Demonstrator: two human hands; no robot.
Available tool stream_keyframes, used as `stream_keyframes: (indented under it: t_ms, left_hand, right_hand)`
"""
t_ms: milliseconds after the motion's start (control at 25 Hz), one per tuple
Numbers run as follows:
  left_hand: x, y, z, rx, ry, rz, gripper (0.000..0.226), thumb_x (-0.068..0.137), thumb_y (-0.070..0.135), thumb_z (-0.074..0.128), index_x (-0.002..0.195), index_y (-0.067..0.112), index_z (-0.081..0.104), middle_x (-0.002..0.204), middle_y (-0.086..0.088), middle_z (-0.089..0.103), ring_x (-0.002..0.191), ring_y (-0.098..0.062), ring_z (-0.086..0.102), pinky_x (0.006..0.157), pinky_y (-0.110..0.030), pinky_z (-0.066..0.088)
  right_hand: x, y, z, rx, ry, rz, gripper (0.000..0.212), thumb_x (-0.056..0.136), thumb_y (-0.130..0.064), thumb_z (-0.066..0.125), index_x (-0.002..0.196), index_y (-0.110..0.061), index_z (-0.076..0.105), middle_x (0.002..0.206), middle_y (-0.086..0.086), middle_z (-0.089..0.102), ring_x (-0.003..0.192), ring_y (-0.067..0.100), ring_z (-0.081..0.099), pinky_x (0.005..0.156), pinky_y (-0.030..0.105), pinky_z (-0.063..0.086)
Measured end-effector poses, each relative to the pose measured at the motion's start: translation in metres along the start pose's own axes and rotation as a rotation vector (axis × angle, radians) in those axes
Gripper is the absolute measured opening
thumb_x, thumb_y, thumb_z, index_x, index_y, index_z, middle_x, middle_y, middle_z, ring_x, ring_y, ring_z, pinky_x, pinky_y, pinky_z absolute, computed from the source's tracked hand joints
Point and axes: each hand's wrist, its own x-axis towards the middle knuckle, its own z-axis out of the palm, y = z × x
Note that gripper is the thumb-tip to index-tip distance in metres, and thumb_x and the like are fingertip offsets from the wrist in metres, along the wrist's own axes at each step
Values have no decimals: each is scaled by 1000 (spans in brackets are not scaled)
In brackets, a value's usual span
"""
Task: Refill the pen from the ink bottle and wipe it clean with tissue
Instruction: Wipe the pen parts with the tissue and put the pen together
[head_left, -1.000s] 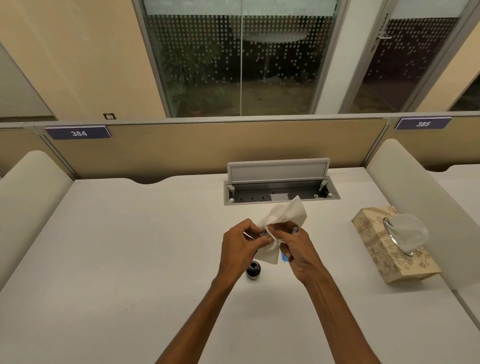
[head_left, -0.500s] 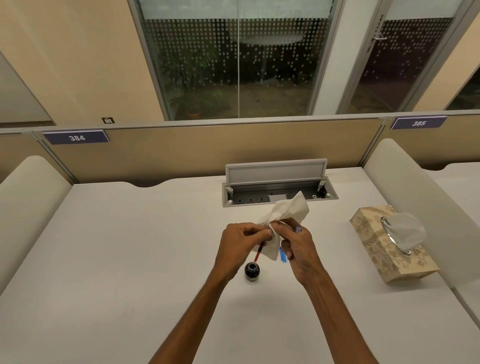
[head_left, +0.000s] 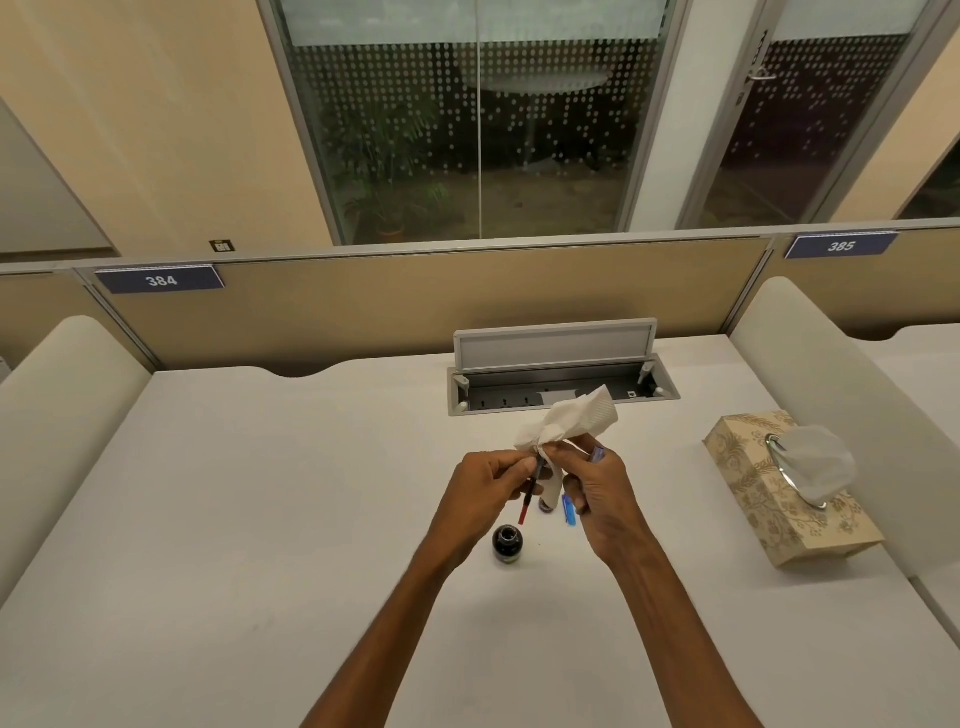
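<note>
White tissue is bunched at the fingertips of the right hand, pinched around the upper end of a thin red-tipped pen part, which is gripped in the closed fingers of the left hand and hangs tilted above the open ink bottle. A blue pen piece is also tucked in the right hand. The bottle is stood on the pale desk, below the hands. A patterned tissue box is seen well apart to the right.
</note>
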Motion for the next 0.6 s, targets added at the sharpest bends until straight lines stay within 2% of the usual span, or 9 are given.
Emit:
stream_keyframes:
  t_ms: [80, 120, 200, 240, 320, 360, 440, 600]
  left_hand:
    - [1, 0, -1, -18, 14, 11, 24, 97, 24, 61, 112, 12, 75, 100, -6, 78, 88, -15, 75, 83, -22, 58]
    - [2, -1, -1, -38, 27, 11, 23, 95, 23, 64, 110, 12, 76, 99, -6, 78, 87, -16, 76, 84, -25, 60]
    - [3, -2, -2, -47, 61, -2, 22, 91, 25, 69, 106, 12, 77, 97, -5, 79, 87, -17, 76, 86, -30, 61]
    - [3, -2, -2, -44, 74, -6, 22, 89, 26, 71, 104, 12, 78, 96, -5, 79, 87, -18, 76, 86, -32, 61]
    - [3, -2, -1, -37, 97, -5, 21, 86, 27, 75, 100, 11, 78, 94, -4, 79, 85, -17, 75, 85, -32, 61]
    - [2, -1, 0, -34, 110, -4, 20, 85, 27, 76, 98, 11, 78, 93, -3, 78, 84, -17, 75, 85, -31, 60]
    - [2, 2, 0, -34, 137, 2, 16, 82, 27, 78, 92, 14, 77, 89, -1, 78, 82, -16, 74, 82, -28, 60]
    - [1, 9, -1, -14, 157, 21, 11, 81, 29, 79, 84, 19, 76, 80, 7, 75, 78, -14, 73, 72, -17, 56]
  right_hand:
    - [-1, 1, 0, 16, 2, 7, 38, 89, -18, 67, 125, -9, 56, 107, 20, 66, 67, 27, 68, 51, 22, 54]
    - [-2, 1, 0, 33, -2, 8, 35, 90, -18, 66, 123, -9, 58, 103, 26, 65, 62, 33, 64, 51, 22, 52]
    - [-5, 0, 0, 78, -19, 5, 21, 90, -16, 65, 111, -17, 63, 102, 37, 60, 44, 19, 48, 43, 19, 45]
    - [-6, -1, 0, 91, -27, 6, 17, 90, -16, 65, 106, -20, 63, 106, 38, 59, 42, 12, 43, 41, 18, 44]
    - [-5, 0, -1, 108, -50, 11, 22, 91, -15, 65, 112, -15, 61, 105, 38, 59, 39, 7, 42, 39, 17, 44]
    - [-5, 0, -1, 118, -64, 12, 28, 91, -15, 64, 118, -11, 60, 99, 36, 56, 37, 6, 41, 38, 17, 43]
    - [-6, -1, 0, 134, -89, 7, 34, 92, -14, 63, 125, -7, 57, 93, 25, 58, 35, 6, 40, 37, 16, 41]
    - [-9, -1, 0, 226, -162, -16, 42, 83, -30, 69, 120, -10, 63, 96, 17, 67, 38, 6, 36, 36, 16, 37]
